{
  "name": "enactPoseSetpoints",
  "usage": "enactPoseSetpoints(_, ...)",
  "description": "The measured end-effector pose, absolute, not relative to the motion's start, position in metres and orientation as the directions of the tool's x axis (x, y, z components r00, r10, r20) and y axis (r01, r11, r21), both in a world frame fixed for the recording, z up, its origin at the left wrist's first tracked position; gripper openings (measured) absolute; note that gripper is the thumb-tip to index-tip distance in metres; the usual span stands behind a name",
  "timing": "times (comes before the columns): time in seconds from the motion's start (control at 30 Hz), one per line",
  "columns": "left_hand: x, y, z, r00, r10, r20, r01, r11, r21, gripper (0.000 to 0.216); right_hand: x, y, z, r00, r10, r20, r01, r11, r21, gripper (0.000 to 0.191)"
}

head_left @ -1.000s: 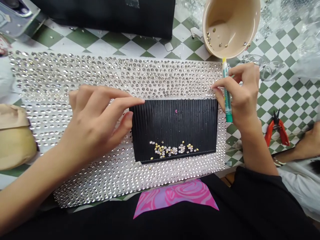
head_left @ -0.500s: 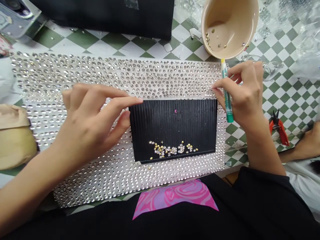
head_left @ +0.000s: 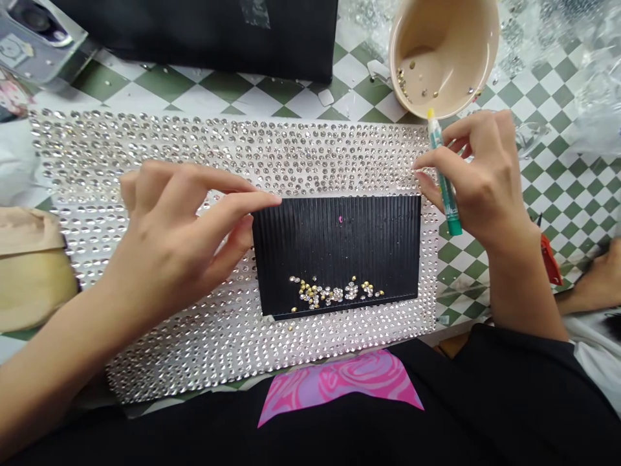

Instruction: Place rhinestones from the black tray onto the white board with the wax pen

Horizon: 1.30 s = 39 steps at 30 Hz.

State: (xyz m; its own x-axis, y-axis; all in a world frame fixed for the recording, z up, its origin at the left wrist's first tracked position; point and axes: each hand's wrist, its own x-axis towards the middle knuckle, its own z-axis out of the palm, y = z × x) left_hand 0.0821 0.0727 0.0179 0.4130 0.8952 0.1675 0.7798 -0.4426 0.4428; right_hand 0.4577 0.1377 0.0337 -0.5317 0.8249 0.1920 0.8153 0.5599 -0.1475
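Observation:
A black ribbed tray (head_left: 334,243) lies on a white sheet (head_left: 233,353) covered with rows of clear rhinestones. My left hand (head_left: 172,226) pinches the tray's upper left corner between thumb and fingers. Loose gold-backed rhinestones (head_left: 310,292) are gathered along the tray's lower edge. In my right hand (head_left: 480,184) a green and white pen (head_left: 450,206) with a yellow tip rests between the fingers, tip pointing away from me. The thumb and index fingertips of that hand are close together over the sheet's right side; whether they pinch a stone, I cannot tell.
A beige cup (head_left: 449,52) with a few stones inside is tipped toward me at the back. Red-handled pliers (head_left: 550,262) lie at right, near another person's arm (head_left: 589,281). A black box (head_left: 218,39) stands at the back, a tan pouch (head_left: 33,272) at left.
The pen has tilted slightly, its green end swinging right, and my right forearm has shifted right, covering part of the pliers. My left hand keeps its grip on the tray.

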Motion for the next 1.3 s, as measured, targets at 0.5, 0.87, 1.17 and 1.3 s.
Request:
enactPoseSetpoints(0.5, 0.058, 0.077, 0.021, 0.526, 0.843, 0.111, 0.758, -0.524, 0.388, 0.034, 0.449, 0.145, 0.038, -0.529, 0.843, 0.097, 0.811, 0.536, -0.234, 0.03)
enactPoseSetpoints(0.87, 0.064, 0.083, 0.015, 0.568, 0.756, 0.325, 0.731, -0.645, 0.224, 0.035, 0.448, 0.14, 0.036, -0.583, 0.662, 0.47, 0.699, 0.704, -0.124, 0.002)
enactPoseSetpoints(1.17, 0.117, 0.087, 0.049, 0.59, 0.738, 0.328, 0.633, -0.674, 0.38, 0.016, 0.409, 0.096, 0.037, -0.391, 0.811, 0.435, 0.663, 0.576, -0.479, 0.014)
enactPoseSetpoints(1.3, 0.145, 0.086, 0.058, 0.612, 0.737, 0.286, 0.474, -0.632, 0.613, 0.008, 0.401, 0.088, 0.033, -0.377, 0.851, 0.366, 0.586, 0.525, -0.617, 0.016)
